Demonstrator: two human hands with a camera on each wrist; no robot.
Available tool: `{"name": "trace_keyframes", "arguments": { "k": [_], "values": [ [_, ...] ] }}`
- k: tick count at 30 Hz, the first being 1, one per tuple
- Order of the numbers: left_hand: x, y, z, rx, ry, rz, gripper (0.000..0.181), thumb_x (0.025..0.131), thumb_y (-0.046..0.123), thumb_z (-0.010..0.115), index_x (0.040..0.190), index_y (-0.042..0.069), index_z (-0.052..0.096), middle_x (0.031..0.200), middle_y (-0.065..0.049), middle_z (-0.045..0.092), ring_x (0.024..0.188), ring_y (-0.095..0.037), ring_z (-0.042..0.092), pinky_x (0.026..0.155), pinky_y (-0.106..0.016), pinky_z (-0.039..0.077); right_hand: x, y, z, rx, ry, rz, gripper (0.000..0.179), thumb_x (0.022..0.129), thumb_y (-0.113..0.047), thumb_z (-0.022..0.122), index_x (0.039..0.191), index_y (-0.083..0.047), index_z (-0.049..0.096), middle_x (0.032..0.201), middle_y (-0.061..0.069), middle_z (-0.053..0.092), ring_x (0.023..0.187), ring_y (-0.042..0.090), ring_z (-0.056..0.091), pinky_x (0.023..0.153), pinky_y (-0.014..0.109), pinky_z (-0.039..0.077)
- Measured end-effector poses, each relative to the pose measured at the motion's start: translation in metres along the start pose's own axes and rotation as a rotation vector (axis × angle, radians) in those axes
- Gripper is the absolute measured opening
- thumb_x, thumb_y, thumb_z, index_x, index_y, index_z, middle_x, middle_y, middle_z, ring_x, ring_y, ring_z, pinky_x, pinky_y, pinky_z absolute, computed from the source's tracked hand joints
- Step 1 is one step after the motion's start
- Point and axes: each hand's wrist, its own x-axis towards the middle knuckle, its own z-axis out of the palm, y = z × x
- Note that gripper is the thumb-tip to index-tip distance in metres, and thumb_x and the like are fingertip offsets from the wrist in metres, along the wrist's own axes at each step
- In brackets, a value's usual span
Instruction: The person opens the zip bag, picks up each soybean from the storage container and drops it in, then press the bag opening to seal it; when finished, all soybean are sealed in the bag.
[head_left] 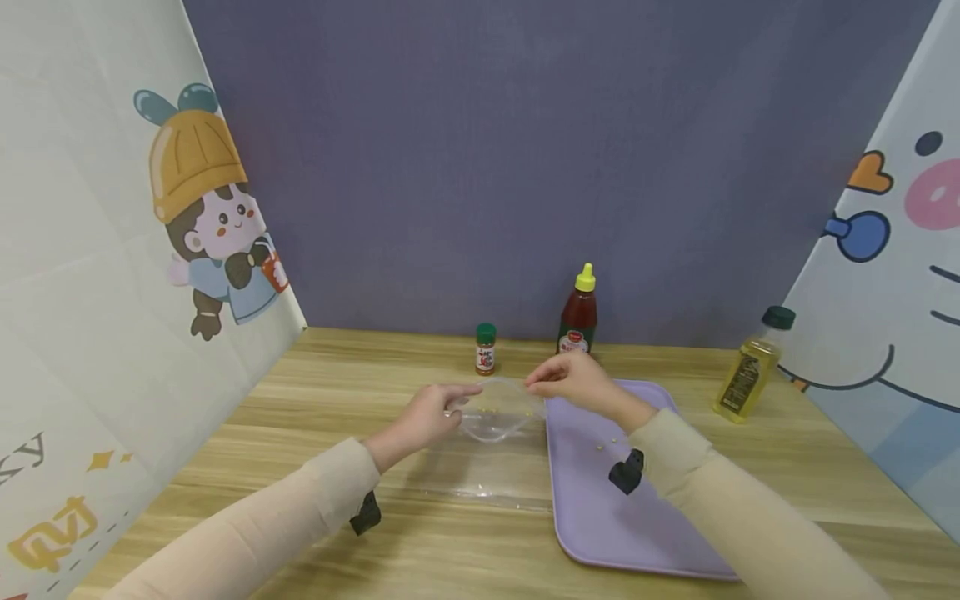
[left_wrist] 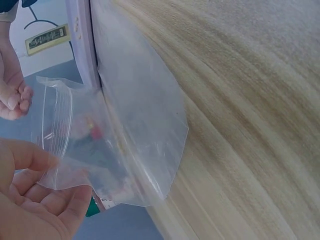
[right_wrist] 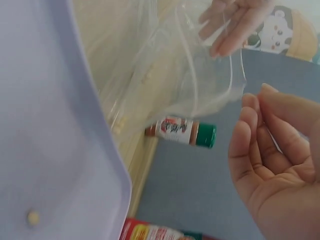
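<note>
A clear zip bag (head_left: 498, 412) stands with its mouth spread, its lower part flat on the table. My left hand (head_left: 423, 421) pinches the rim on the left side, thumb and fingers about the zip strip (left_wrist: 65, 117). Opposite, my right hand (head_left: 577, 379) has its fingers curled and fingertips drawn together beside the bag's right corner. In the right wrist view these fingertips (right_wrist: 250, 100) are close to the clear rim; I cannot tell whether they hold something small. Several small yellow kernels (right_wrist: 120, 122) show through the bag. More kernels (head_left: 600, 447) lie on the purple tray (head_left: 622, 533).
Behind the bag stands a small spice jar (head_left: 486, 350) with a green lid. A red sauce bottle (head_left: 579, 317) with a yellow tip is at the back, beyond the right hand. To the right of the tray stands an oil bottle (head_left: 748, 371). Printed panels flank the wooden table.
</note>
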Motion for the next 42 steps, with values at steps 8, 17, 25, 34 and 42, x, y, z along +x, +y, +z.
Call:
{"name": "trace_keyframes", "arguments": {
  "k": [8, 17, 25, 34, 42],
  "values": [
    [0.000, -0.002, -0.001, 0.003, -0.008, -0.017, 0.056, 0.080, -0.011, 0.055, 0.132, 0.008, 0.059, 0.132, -0.020, 0.060, 0.044, -0.005, 0.032, 0.040, -0.013, 0.033, -0.015, 0.021, -0.021, 0.047, -0.025, 0.086, 0.025, 0.087, -0.020, 0.072, 0.100, 0.002, 0.073, 0.080, 0.009, 0.071, 0.073, 0.011, 0.061, 0.069, 0.028, 0.053],
    [0.001, -0.001, -0.002, 0.006, -0.006, -0.024, 0.054, 0.082, -0.009, 0.054, 0.132, 0.008, 0.059, 0.132, -0.019, 0.060, 0.044, -0.005, 0.030, 0.040, -0.013, 0.031, -0.031, 0.049, -0.039, 0.035, -0.044, 0.177, 0.029, 0.088, -0.016, 0.069, 0.106, 0.007, 0.069, 0.091, 0.008, 0.073, 0.075, 0.011, 0.060, 0.074, 0.034, 0.055],
    [0.000, 0.000, -0.003, 0.037, 0.014, -0.022, 0.050, 0.083, -0.009, 0.054, 0.130, 0.008, 0.061, 0.132, -0.016, 0.061, 0.058, -0.013, 0.050, 0.045, -0.018, 0.040, -0.048, 0.079, -0.058, -0.028, -0.035, 0.201, 0.032, 0.090, -0.014, 0.067, 0.111, 0.009, 0.066, 0.110, 0.020, 0.070, 0.093, 0.016, 0.066, 0.079, 0.030, 0.054],
    [-0.001, -0.001, -0.003, 0.033, 0.010, 0.002, 0.050, 0.081, -0.010, 0.055, 0.129, 0.005, 0.061, 0.132, -0.018, 0.061, 0.054, -0.011, 0.045, 0.044, -0.018, 0.040, -0.076, 0.104, -0.081, -0.114, -0.023, 0.280, 0.029, 0.088, -0.012, 0.069, 0.108, 0.009, 0.067, 0.110, 0.021, 0.070, 0.104, 0.030, 0.063, 0.086, 0.034, 0.052],
    [-0.002, -0.002, -0.001, 0.017, 0.001, 0.003, 0.053, 0.080, -0.010, 0.054, 0.130, 0.006, 0.060, 0.133, -0.018, 0.060, 0.044, -0.006, 0.031, 0.041, -0.014, 0.035, -0.093, 0.115, -0.086, -0.134, -0.070, 0.346, 0.030, 0.081, -0.006, 0.072, 0.107, 0.008, 0.066, 0.100, 0.016, 0.069, 0.087, 0.019, 0.060, 0.072, 0.030, 0.053]
  ]
}}
